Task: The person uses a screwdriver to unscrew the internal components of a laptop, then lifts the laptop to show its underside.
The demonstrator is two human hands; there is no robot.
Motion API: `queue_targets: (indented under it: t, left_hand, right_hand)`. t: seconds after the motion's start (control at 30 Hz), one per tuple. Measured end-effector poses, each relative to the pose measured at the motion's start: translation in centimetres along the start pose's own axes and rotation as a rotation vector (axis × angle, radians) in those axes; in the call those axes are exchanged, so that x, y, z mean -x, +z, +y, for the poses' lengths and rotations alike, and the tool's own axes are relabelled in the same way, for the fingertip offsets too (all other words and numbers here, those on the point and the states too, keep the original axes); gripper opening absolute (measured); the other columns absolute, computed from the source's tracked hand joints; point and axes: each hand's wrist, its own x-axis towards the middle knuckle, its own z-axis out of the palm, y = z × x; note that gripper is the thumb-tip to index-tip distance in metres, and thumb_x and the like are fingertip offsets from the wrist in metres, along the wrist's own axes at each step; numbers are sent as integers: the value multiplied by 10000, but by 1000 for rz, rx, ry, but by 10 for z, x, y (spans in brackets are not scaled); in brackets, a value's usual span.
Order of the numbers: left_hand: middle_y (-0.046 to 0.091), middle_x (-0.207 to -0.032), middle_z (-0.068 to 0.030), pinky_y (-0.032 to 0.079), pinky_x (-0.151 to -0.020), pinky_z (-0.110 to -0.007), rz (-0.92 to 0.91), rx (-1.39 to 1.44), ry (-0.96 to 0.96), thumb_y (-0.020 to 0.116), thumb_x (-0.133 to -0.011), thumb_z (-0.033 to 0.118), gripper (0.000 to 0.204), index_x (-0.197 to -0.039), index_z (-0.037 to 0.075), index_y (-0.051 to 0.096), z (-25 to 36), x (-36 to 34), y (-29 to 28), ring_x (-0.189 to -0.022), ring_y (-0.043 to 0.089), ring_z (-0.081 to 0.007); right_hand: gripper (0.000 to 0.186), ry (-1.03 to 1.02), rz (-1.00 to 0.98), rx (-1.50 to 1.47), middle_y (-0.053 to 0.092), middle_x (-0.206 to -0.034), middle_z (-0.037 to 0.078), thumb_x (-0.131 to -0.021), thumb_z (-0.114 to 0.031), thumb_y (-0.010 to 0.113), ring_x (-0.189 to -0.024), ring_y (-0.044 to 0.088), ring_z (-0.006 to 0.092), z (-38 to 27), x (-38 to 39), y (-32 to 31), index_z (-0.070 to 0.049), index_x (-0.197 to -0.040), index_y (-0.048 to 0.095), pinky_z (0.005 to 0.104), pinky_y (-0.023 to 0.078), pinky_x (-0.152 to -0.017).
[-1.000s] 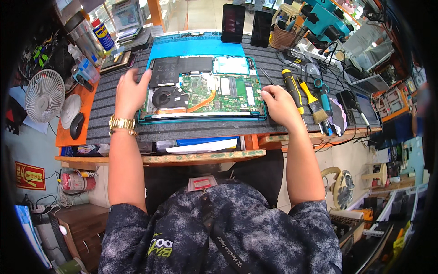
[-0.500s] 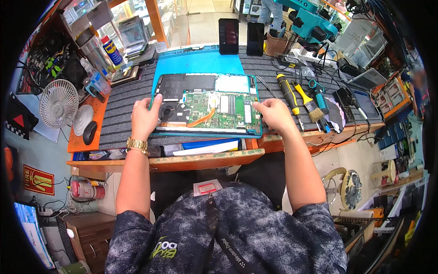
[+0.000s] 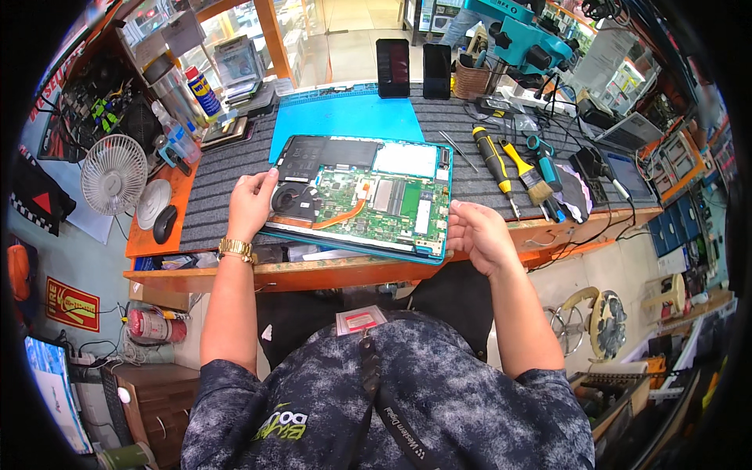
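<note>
An opened laptop base (image 3: 390, 196) with a teal edge lies tilted over the front of the bench, its inner side up. In it I see a black battery, a round fan, a copper heat pipe and a green circuit board. My left hand (image 3: 251, 205), with a gold watch at the wrist, is closed on the laptop's left edge, thumb on top. At the right edge my right hand (image 3: 479, 235) is turned partly palm up, its bent fingers closed on the rim. Fingertips under the laptop are hidden.
A blue mat (image 3: 345, 121) lies behind the laptop on the grey ribbed bench top. To the right are a yellow-black screwdriver (image 3: 491, 157) and a brush (image 3: 534, 184). Two phones (image 3: 393, 69) stand at the back. A white fan (image 3: 113, 174) stands left. A drawer (image 3: 329, 274) juts below.
The laptop has come nearer to me and turned slightly clockwise, its right front corner lower. My right hand has slid down, from pinching near the right edge to holding it palm up.
</note>
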Motion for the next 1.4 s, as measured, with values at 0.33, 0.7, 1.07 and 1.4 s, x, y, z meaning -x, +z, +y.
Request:
queue_targets:
  t: [0.33,0.7,1.07,1.4]
  left_hand:
    - [528,-1633,-206,343,-1277,-451,-394,176,396,802,-853,720,1078,-1613,5,528,54,52,-82,-1545,474,-340]
    - [715,-1384,-151,531,-1112,-488,-89,127,722,1023,-670,272,786,-1368,48,740,137,109,-112,-1284,686,-351]
    - [770,-1203,-109,577,-960,-447,74,165,850,988,-728,178,498,-1185,84,816,150,117,-109,-1109,746,-317]
    - [768,-1163,-106,584,-927,-436,72,145,849,988,-724,166,427,-1113,85,832,153,119,-110,-1069,755,-314]
  right_hand:
    - [386,-67,-302,-31,747,-1033,259,-1104,-159,618,-707,783,290,-28,36,89,93,-1354,469,367,672,-575]
    - [374,-190,-321,-129,759,-988,235,-1106,-180,644,-701,796,292,-28,50,169,30,-1354,461,366,683,-574]
    - [337,-218,-360,-164,769,-944,231,-1117,-173,630,-732,809,296,-26,52,187,21,-1333,459,362,692,-613]
    - [344,-184,-393,-231,731,-957,240,-1130,-157,635,-750,805,305,-28,53,184,35,-1262,382,345,686,-616]
